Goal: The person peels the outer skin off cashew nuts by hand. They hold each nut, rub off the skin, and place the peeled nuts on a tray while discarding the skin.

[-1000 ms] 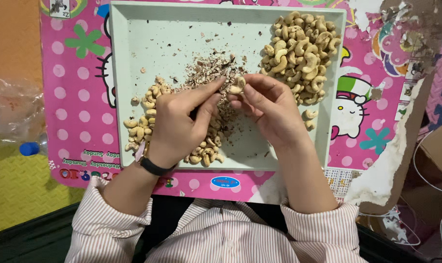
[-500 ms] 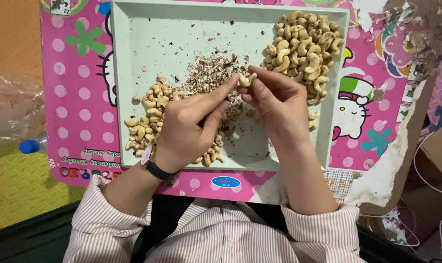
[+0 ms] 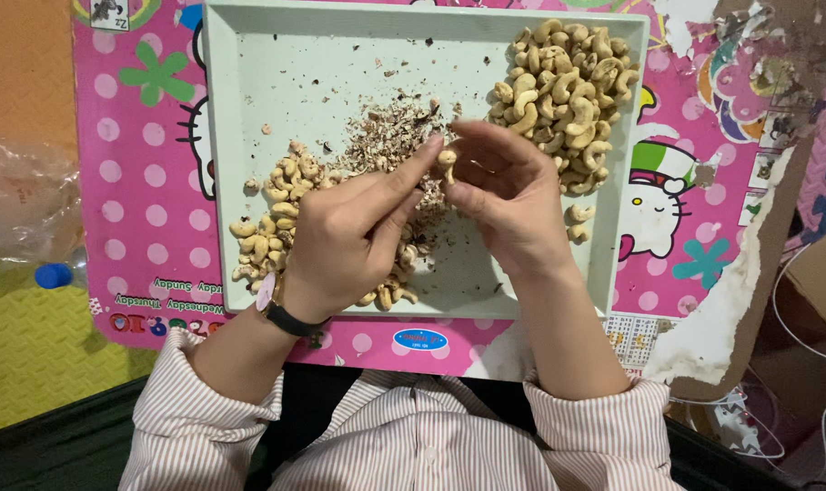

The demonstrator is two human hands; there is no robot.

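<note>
Pink cartoon mat (image 3: 149,164) with white dots across the middle of the frame, torn along its right edge; orange and yellow foam floor (image 3: 31,345) at left, with a crumpled clear bag (image 3: 17,205) and a blue cap (image 3: 53,275) at the left edge. Pale green tray (image 3: 277,73) square on the mat, filling the upper centre.

Heap of pale cashews (image 3: 563,91) in the tray's upper right corner. Second, looser heap of nuts (image 3: 267,227) along the tray's lower left, partly hidden under the left hand (image 3: 345,245). Brown husk scraps (image 3: 386,136) scattered through the middle of the tray, between the two heaps. Two or three stray nuts (image 3: 579,218) near the tray's right wall.

One cashew (image 3: 447,162) at centre frame, above the scraps, pinched in the grip of the right hand (image 3: 508,195) between thumb and fingertips. Left hand close beside it, fingers pressed together, forefinger stretched out and touching that same nut. Black-strapped watch (image 3: 281,314) on the left wrist. Striped sleeves (image 3: 204,418) along the bottom of the frame.
</note>
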